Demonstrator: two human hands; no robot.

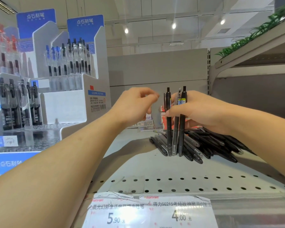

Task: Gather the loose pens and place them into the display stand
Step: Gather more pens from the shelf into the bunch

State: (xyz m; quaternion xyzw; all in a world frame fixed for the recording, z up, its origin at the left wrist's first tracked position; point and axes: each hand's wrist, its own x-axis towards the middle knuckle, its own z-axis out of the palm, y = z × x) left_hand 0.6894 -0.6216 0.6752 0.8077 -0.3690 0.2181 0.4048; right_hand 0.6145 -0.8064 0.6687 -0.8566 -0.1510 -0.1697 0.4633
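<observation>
Shop shelf with a heap of pens and two hands over it.

Grey metal shelf (138,163) holds a pile of loose pens (209,145), mostly black, too many and too mixed up to count. The right hand (199,111) has its fingers curled round a small bunch of pens (175,122), at least three, held straight up with their tips resting on the pile. The left hand (135,106) is just beside the bunch, not touching it, with fingers loosely curled and thumb and finger close together; I cannot tell if it holds anything. The display stand (64,102) is on the left, well apart from the hands. Its racks hold upright pens with black, blue and red parts. Two price tags (148,211) hang at the front edge of the shelf.
</observation>
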